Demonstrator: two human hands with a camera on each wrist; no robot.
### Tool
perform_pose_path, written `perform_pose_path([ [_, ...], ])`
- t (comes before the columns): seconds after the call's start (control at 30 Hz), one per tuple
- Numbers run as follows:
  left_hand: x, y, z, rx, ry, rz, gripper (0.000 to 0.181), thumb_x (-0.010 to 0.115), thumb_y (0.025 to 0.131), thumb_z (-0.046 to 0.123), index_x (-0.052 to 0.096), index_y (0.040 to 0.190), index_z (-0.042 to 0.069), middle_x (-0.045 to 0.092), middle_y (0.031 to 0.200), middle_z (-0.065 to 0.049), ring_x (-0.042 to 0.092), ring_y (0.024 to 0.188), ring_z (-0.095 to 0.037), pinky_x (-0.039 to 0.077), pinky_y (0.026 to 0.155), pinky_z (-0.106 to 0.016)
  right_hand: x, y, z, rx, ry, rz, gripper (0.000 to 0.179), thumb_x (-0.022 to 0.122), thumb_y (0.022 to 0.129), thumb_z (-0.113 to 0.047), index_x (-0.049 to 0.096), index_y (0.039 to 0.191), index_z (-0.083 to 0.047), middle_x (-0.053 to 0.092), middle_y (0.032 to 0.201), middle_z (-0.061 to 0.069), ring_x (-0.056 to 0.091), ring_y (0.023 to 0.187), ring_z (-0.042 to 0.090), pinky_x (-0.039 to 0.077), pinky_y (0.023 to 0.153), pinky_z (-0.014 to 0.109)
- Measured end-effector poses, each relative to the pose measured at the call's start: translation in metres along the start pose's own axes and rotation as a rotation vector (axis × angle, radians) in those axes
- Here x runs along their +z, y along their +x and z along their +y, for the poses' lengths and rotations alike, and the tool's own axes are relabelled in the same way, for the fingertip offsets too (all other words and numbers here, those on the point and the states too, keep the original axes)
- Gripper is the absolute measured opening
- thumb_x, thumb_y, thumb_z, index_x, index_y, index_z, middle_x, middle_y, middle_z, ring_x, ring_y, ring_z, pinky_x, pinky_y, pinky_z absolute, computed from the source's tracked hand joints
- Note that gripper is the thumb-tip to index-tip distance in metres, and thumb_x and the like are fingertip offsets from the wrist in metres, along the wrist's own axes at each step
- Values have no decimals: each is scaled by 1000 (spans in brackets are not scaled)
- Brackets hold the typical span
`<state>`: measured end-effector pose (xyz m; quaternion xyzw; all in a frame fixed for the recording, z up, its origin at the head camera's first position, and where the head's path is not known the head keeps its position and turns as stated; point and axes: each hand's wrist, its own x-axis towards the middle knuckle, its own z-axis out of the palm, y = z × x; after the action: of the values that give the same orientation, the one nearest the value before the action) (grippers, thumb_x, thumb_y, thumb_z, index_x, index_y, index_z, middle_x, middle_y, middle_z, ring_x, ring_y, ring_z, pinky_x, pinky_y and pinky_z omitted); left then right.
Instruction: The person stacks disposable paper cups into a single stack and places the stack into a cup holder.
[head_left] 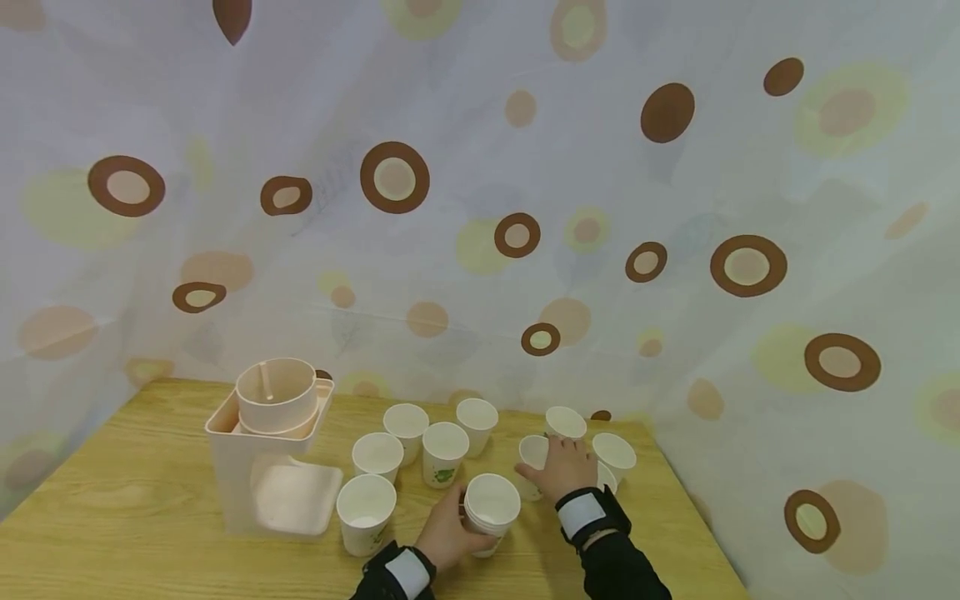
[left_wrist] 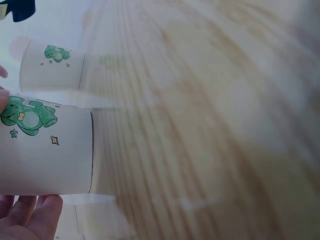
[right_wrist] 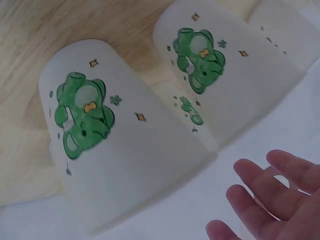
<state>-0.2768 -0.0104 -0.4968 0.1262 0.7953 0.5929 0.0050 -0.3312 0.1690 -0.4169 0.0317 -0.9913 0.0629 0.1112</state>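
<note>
My left hand [head_left: 448,533] grips a short stack of nested white paper cups [head_left: 492,500] at the front of the table. In the left wrist view, the held cup [left_wrist: 50,160] carries a green cartoon animal, with fingertips [left_wrist: 45,215] against its side. Over the right-hand group of cups, my right hand [head_left: 566,471] reaches with loosely spread fingers. A paper cup [head_left: 533,450] stands beside its thumb; others partly hide behind the hand. The right wrist view has two printed cups [right_wrist: 130,165] [right_wrist: 200,75] near the fingers, with a gap between.
Several white cups [head_left: 445,450] stand left of the stack, one [head_left: 366,508] near the left wrist. Farther left is a cream pitcher-like container [head_left: 238,483] with a round vessel [head_left: 276,400] in its top. A patterned cloth [head_left: 465,275] hangs behind the wooden table [head_left: 112,492].
</note>
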Motion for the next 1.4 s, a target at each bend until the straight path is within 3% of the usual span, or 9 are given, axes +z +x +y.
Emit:
perform_pose_path([
  [0.43, 8, -10, -13, -31, -28, -10, 69, 82, 66, 11, 44, 121, -5, 57, 115, -18, 56, 103, -35, 47, 87, -53, 21, -8, 1, 27, 10, -78, 70, 69, 73, -54, 59, 117, -1, 61, 109, 23, 51, 107, 42, 40, 88, 57],
  [0.83, 5, -4, -6, -30, -22, -10, 68, 82, 66, 12, 45, 121, -4, 57, 115, -17, 56, 103, -35, 46, 89, -54, 21, -1, -3, 32, -11, 0, 72, 69, 73, -54, 58, 117, 2, 59, 108, 24, 50, 106, 42, 39, 88, 57],
  [1.07, 3, -2, -5, -16, -30, -5, 68, 82, 66, 13, 45, 121, -3, 57, 115, -17, 56, 103, -33, 47, 88, -53, 23, 2, -1, 47, -4, -37, 64, 66, 76, -53, 62, 114, -2, 61, 108, 23, 50, 107, 42, 37, 90, 60],
  [1.27, 1, 0, -1, -17, -24, -5, 68, 82, 67, 13, 45, 122, -3, 57, 115, -17, 56, 103, -34, 47, 89, -53, 23, 4, -3, 31, 28, 48, 55, 70, 75, -48, 64, 106, -4, 59, 101, 20, 53, 96, 39, 43, 83, 54],
  [1.4, 1, 1, -2, -15, -18, -2, 68, 82, 66, 13, 45, 121, -3, 57, 115, -17, 56, 103, -34, 47, 88, -53, 25, 6, -3, 23, 51, 82, 58, 73, 74, -44, 60, 111, -2, 58, 102, 22, 54, 96, 41, 43, 82, 54],
])
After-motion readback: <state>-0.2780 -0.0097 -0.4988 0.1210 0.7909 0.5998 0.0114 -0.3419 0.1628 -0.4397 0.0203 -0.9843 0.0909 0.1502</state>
